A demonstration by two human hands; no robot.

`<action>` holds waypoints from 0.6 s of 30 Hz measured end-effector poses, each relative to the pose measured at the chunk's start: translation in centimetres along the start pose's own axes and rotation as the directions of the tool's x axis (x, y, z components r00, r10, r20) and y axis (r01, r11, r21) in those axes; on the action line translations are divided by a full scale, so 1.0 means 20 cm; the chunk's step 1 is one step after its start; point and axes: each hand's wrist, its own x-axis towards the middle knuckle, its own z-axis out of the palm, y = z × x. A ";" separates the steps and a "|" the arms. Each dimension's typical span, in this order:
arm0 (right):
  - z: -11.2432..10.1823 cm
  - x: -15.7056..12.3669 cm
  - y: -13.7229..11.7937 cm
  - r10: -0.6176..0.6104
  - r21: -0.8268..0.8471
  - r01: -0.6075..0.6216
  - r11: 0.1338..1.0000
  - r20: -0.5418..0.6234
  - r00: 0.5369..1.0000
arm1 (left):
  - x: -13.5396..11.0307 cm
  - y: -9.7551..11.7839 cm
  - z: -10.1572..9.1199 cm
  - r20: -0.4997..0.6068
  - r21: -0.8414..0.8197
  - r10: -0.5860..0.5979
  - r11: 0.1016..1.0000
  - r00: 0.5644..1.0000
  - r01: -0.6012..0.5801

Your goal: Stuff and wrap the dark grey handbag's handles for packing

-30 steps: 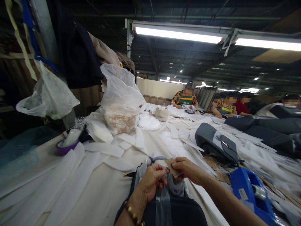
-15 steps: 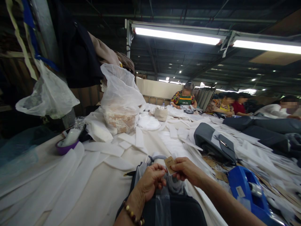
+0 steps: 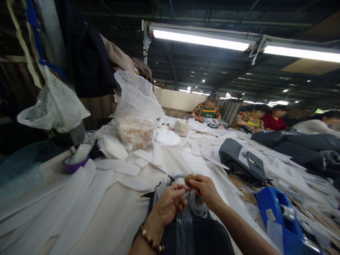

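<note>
Over a cluttered workshop table [image 3: 114,202], the right hand [image 3: 205,189] is pinching a cardboard tag [image 3: 189,179] beside the left hand [image 3: 170,203], grip unclear.

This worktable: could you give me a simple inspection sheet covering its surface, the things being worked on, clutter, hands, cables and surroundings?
Surface: pale table, partly covered by white strips.
Job's things: tan tag, above a dark bag bearing a clear strip.
Clutter: blue tape dispenser and grey backpack at right; purple bowl at left.
Hands: right hand pinches the tag; left hand is curled beside it, its hold unclear.
Cables: nothing seen.
Surroundings: several people beyond; lit tubes overhead.
</note>
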 end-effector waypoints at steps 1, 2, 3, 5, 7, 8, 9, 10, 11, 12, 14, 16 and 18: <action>0.01 0.00 0.01 -0.007 0.008 0.007 1.000 -0.013 1.000 | 0.00 0.00 0.00 0.010 0.003 -0.003 1.000 1.000 0.003; 0.02 0.00 0.01 -0.011 0.013 0.011 1.000 -0.021 1.000 | -0.01 0.00 0.01 0.018 0.005 -0.003 1.000 1.000 0.003; 0.03 0.00 0.01 -0.011 0.016 0.011 1.000 -0.020 1.000 | -0.01 0.00 0.01 0.022 0.003 0.002 1.000 1.000 -0.002; 0.04 -0.01 0.02 0.000 0.011 0.000 1.000 0.006 1.000 | -0.01 0.00 0.01 0.014 -0.009 0.033 0.999 0.999 -0.032; 0.04 -0.02 0.02 0.013 -0.002 -0.012 1.000 0.053 0.999 | -0.01 -0.01 0.01 -0.014 -0.021 0.080 0.997 0.997 -0.080; 0.04 -0.02 0.02 0.012 -0.009 -0.011 1.000 0.079 0.997 | 0.00 -0.01 0.01 -0.033 -0.022 0.105 0.994 0.994 -0.105; 0.03 -0.03 0.03 0.007 -0.016 -0.006 1.000 0.108 0.994 | 0.00 -0.02 0.01 -0.056 -0.018 0.128 0.991 0.990 -0.129; 0.02 -0.04 0.03 0.001 -0.023 0.002 1.000 0.137 0.991 | 0.01 -0.03 0.01 -0.081 -0.008 0.148 0.989 0.986 -0.149; 0.02 -0.04 0.03 -0.006 -0.029 0.011 1.000 0.165 0.986 | 0.02 -0.04 0.01 -0.109 0.007 0.167 0.986 0.980 -0.167; 0.01 -0.05 0.03 -0.010 -0.036 0.017 0.999 0.191 0.981 | 0.03 -0.05 0.01 -0.139 0.025 0.185 0.983 0.973 -0.183; -0.01 -0.06 0.02 -0.013 -0.054 0.026 0.998 0.228 0.974 | 0.06 -0.06 0.02 -0.205 0.064 0.222 0.975 0.953 -0.213; -0.02 -0.07 0.02 -0.015 -0.071 0.033 0.997 0.240 0.971 | 0.08 -0.08 0.03 -0.264 0.104 0.262 0.964 0.928 -0.243; -0.02 -0.07 0.02 -0.019 -0.084 0.041 0.996 0.242 0.970 | 0.10 -0.08 0.05 -0.303 0.140 0.301 0.952 0.904 -0.271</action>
